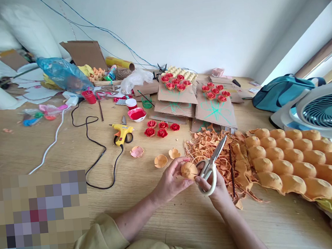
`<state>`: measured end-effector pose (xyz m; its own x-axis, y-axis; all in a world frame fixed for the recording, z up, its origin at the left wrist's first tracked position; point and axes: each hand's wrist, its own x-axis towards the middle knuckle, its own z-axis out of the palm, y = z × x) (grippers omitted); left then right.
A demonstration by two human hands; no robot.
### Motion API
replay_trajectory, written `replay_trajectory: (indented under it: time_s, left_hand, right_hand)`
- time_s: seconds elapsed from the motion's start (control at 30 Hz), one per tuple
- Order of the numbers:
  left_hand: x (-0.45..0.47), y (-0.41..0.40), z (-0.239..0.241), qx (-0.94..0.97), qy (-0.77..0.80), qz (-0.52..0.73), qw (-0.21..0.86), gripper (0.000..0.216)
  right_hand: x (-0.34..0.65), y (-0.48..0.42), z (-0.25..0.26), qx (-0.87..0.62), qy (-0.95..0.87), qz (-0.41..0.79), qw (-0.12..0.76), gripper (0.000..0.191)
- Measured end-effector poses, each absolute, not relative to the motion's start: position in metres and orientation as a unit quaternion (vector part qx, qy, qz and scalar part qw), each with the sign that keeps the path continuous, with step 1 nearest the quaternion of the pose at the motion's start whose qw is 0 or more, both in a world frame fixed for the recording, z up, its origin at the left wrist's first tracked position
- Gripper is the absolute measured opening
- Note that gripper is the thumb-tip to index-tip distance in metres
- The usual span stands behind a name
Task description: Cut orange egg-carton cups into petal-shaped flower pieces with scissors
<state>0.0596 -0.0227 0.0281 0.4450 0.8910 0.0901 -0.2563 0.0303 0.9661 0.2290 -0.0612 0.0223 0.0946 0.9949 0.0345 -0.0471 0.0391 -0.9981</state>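
Between the fingertips of my left hand (169, 183) is a small orange egg-carton cup (189, 171), its rounded bottom facing me. My right hand (219, 193) is closed around white-handled scissors (219, 149), whose blades point up and away to the right. The right fingertips also come up against the cup's side. Just beyond my left hand lie two orange petal-edged cups, one nearer (160, 161) and one farther (174, 153). A pinkish petal cup (136, 152) sits further left. Orange carton scraps (203, 146) are heaped behind the scissors.
Large orange egg trays (285, 156) lie at right, near a fan (324, 106). A yellow glue gun (122, 133) trails a black cord at left. Several red paper roses (162, 133) and a bowl of red paint (137, 114) stand ahead, before rose-topped cardboard (175, 94).
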Motion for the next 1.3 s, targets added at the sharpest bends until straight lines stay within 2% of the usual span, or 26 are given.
replay_trajectory:
  time_s: [0.2, 0.37, 0.47, 0.6, 0.77, 0.9, 1.03, 1.17, 1.3]
  left_hand:
    - [0.057, -0.015, 0.031, 0.471, 0.304, 0.399, 0.726, 0.036]
    - [0.052, -0.010, 0.025, 0.455, 0.270, 0.340, 0.778, 0.035]
    - [0.050, -0.007, 0.024, 0.444, 0.259, 0.352, 0.782, 0.038]
    - [0.047, -0.003, 0.026, 0.384, 0.253, 0.388, 0.798, 0.048]
    - [0.047, -0.004, 0.029, 0.352, 0.212, 0.387, 0.825, 0.037]
    - [0.049, -0.005, 0.029, 0.368, 0.187, 0.371, 0.832, 0.031]
    - [0.050, -0.006, 0.025, 0.389, 0.191, 0.366, 0.824, 0.037]
    - [0.051, -0.006, 0.021, 0.425, 0.248, 0.371, 0.788, 0.044]
    - [0.054, -0.005, 0.019, 0.428, 0.313, 0.374, 0.761, 0.034]
  right_hand:
    - [0.232, -0.065, 0.027, -0.485, -0.529, 0.516, 0.468, 0.036]
    - [0.238, -0.063, 0.024, -0.468, -0.540, 0.536, 0.449, 0.036]
    - [0.244, -0.061, 0.024, -0.459, -0.525, 0.564, 0.442, 0.034]
    - [0.248, -0.061, 0.021, -0.413, -0.494, 0.651, 0.402, 0.048]
    - [0.247, -0.066, 0.014, -0.368, -0.464, 0.724, 0.355, 0.055]
    - [0.247, -0.067, 0.016, -0.383, -0.462, 0.710, 0.369, 0.054]
    - [0.243, -0.064, 0.020, -0.384, -0.451, 0.701, 0.396, 0.052]
    - [0.241, -0.059, 0.020, -0.379, -0.439, 0.674, 0.458, 0.049]
    - [0.244, -0.057, 0.020, -0.399, -0.437, 0.636, 0.495, 0.048]
